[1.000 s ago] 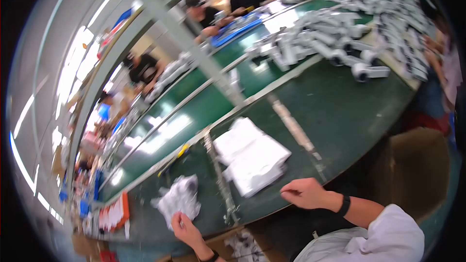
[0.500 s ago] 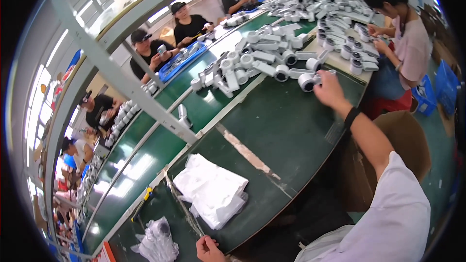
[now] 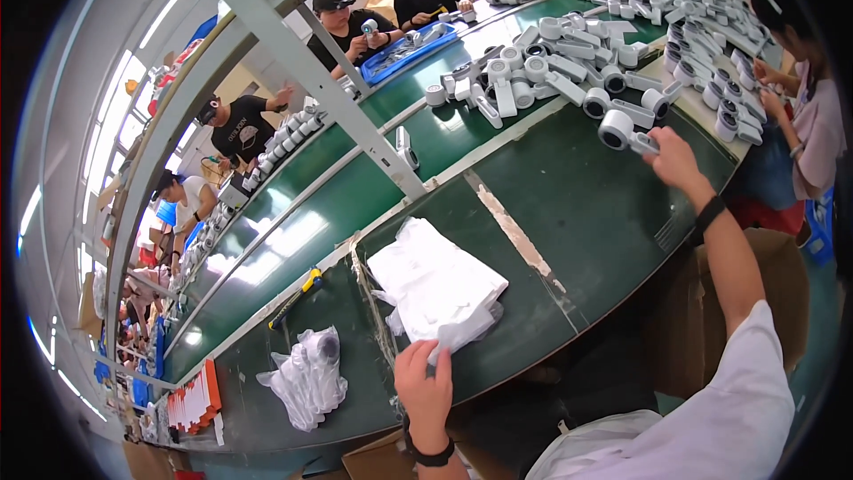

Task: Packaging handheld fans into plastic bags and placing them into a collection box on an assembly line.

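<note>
My right hand (image 3: pixel 677 160) is closed on the handle end of a white device (image 3: pixel 617 131) with a round, dark-faced head. It lies at the near edge of a large pile of similar white devices (image 3: pixel 569 67). On the green table, my left hand (image 3: pixel 425 387) reaches the near edge of a stack of white plastic bags (image 3: pixel 435 276). A bag edge appears to sit between its thumb and fingers. Left of the stack lies a bundle in clear plastic wrap (image 3: pixel 308 380), its contents blurred by the film.
A yellow-and-black cutter (image 3: pixel 298 296) rests beyond the wrapped bundle, near orange-and-white boxes (image 3: pixel 195 398). A slanted metal post (image 3: pixel 329 80) rises at the table's far edge. Beyond runs a green belt (image 3: pixel 267 240) with people working along it. Another person sits at right, near a cardboard box (image 3: pixel 773 293).
The view has swung left. My left hand has moved from the table's near edge up to the plastic bags. My right hand has drawn the device slightly away from its neighbours.
</note>
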The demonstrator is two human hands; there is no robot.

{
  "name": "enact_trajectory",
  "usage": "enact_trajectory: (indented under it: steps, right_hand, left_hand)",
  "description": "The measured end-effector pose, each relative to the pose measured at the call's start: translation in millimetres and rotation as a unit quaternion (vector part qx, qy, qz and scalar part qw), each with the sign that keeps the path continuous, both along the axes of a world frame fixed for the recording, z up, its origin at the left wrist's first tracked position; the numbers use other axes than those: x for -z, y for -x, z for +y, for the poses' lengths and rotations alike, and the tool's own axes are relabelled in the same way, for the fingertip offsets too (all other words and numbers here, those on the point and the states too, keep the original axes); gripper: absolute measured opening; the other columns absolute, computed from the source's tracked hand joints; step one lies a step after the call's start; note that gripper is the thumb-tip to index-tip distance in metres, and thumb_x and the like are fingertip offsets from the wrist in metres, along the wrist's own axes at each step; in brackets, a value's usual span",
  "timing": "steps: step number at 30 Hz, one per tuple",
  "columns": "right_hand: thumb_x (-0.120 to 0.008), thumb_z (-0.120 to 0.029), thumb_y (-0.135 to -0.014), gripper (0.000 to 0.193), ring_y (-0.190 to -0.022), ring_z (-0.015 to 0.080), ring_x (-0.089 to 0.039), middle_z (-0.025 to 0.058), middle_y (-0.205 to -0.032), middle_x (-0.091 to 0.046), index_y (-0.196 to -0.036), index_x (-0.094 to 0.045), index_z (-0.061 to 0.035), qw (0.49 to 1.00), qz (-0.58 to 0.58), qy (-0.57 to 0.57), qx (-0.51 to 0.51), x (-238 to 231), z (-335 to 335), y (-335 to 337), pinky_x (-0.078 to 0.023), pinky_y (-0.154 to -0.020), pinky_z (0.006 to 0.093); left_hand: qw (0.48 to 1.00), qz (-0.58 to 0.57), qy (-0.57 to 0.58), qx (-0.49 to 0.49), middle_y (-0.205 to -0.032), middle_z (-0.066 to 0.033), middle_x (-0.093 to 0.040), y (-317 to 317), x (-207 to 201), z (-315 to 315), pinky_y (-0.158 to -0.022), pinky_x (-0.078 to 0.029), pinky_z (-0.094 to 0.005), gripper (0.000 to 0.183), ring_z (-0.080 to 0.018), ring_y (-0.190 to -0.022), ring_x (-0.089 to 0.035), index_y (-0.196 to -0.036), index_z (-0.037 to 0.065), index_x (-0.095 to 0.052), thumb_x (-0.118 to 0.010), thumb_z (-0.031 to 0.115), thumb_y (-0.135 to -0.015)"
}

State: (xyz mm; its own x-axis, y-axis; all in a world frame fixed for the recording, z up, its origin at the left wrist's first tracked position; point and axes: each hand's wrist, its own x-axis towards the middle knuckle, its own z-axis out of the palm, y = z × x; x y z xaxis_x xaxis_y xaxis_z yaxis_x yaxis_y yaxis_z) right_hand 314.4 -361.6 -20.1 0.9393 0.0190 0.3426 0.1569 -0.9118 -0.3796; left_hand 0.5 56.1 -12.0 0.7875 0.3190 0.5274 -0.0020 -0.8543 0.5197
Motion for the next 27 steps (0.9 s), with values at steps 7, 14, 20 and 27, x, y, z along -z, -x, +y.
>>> enact_trajectory:
  steps: [7,14,20,27]
  right_hand:
    - [-0.066,-0.009,-0.088,0.026,-0.060,0.0118,-0.060,0.0062,-0.088,-0.061,-0.108,-0.049,-0.0058,0.800,0.215,-0.512,-0.227,-35,101,124,-0.049,-0.053,0.0256]
    - [-0.067,-0.004,-0.087,0.033,-0.066,0.0122,-0.061,0.0095,-0.095,-0.065,-0.114,-0.049,-0.0029,0.698,0.283,-0.571,-0.325,-8,144,191,-0.051,-0.058,0.0276]
    - [-0.066,0.000,-0.084,0.033,-0.066,0.0136,-0.061,0.0091,-0.094,-0.063,-0.113,-0.049,-0.0042,0.624,0.329,-0.641,-0.303,-3,176,216,-0.051,-0.059,0.0293]
    - [-0.077,-0.006,-0.079,0.047,-0.077,0.0109,-0.062,0.0049,-0.097,-0.063,-0.118,-0.049,-0.0044,0.665,0.336,-0.593,-0.304,6,195,240,-0.053,-0.067,0.0276]
  left_hand:
    - [0.993,0.072,-0.090,0.011,-0.091,-0.0115,-0.065,-26,5,7,-0.076,-0.047,-0.0396,0.019,-0.0326,-0.085,-0.059,-0.089,0.004,-0.069,-0.077,0.014,-0.075]
    - [0.996,0.057,-0.070,0.022,-0.087,-0.0133,-0.065,-33,7,10,-0.074,-0.047,-0.0397,0.011,-0.0328,-0.083,-0.060,-0.089,0.002,-0.069,-0.069,0.012,-0.083]
    - [1.000,0.009,0.013,0.019,-0.084,-0.0148,-0.067,-34,13,17,-0.065,-0.048,-0.0340,0.014,-0.0275,-0.072,-0.063,-0.092,-0.001,-0.067,-0.066,0.013,-0.089]
    - [0.991,-0.044,0.127,0.020,-0.078,-0.0082,-0.067,-34,0,-11,-0.061,-0.047,-0.0270,0.015,-0.0133,-0.064,-0.059,-0.095,-0.002,-0.067,-0.065,0.012,-0.093]
